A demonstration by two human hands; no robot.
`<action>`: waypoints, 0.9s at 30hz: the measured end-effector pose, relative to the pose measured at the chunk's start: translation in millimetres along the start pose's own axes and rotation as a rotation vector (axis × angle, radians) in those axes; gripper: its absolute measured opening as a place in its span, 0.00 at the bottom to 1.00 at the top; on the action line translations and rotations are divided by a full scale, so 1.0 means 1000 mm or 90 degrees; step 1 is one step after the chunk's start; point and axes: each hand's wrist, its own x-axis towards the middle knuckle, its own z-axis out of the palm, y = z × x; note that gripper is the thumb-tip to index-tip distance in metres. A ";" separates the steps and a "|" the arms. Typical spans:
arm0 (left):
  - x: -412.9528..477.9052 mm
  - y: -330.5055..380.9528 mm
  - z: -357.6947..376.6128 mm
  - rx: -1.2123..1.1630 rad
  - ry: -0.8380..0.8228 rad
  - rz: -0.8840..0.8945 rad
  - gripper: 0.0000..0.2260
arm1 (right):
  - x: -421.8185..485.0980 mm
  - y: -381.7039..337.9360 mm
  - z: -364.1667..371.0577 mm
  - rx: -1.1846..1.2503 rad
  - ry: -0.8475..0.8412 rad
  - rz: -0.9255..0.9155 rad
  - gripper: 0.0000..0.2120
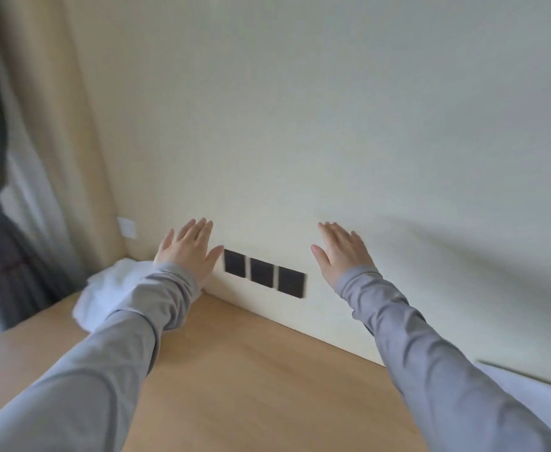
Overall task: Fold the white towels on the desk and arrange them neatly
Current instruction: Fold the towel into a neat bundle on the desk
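- Two grey sleeves (111, 347) fill the near part of the view, stretched forward over the wooden surface (251, 380), which lies bare between them.
- At the lower right edge a white cloth-like shape (535, 391) shows just beyond the right sleeve; it may be another towel, but too little is in view to tell.
- Behind the left forearm, a crumpled white towel (104, 288) sits in a loose heap near the far left corner of the surface, partly hidden by the sleeve. It looks unfolded.
- Farther out, the left hand (189, 252) is held up flat, palm away, its fingers (199, 230) spread wide and holding nothing. It hangs above the far edge of the surface, apart from the towel.
- Level with it, the right hand (341, 252) is raised the same way, its fingers (334, 231) open and empty, well apart from any cloth.
- Beyond the hands, three dark wall plates (262, 273) sit in a row low on the pale wall (333, 125), with a curtain (39, 158) at the left.
- By my reading, the task is barely begun: no folded towel or neat stack is visible, neither hand touches cloth, and picking up, folding and arranging all remain.
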 end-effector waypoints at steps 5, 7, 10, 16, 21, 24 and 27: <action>-0.037 -0.164 -0.053 0.050 0.077 -0.093 0.25 | 0.046 -0.157 0.002 0.022 0.018 -0.091 0.24; -0.055 -0.216 -0.064 0.057 0.083 -0.127 0.25 | 0.056 -0.207 0.007 0.026 0.017 -0.121 0.24; -0.072 -0.277 -0.071 0.064 0.084 -0.167 0.25 | 0.072 -0.261 0.016 0.018 0.016 -0.154 0.24; -0.067 -0.357 -0.057 0.073 0.075 -0.204 0.26 | 0.118 -0.326 0.048 0.034 -0.003 -0.177 0.23; -0.037 -0.398 -0.020 0.062 0.043 -0.211 0.26 | 0.161 -0.357 0.104 0.068 -0.040 -0.165 0.23; -0.011 -0.419 0.008 0.045 0.026 -0.209 0.26 | 0.190 -0.364 0.143 0.098 -0.061 -0.136 0.24; 0.011 -0.438 0.037 0.045 -0.008 -0.191 0.25 | 0.207 -0.364 0.178 0.130 -0.107 -0.090 0.24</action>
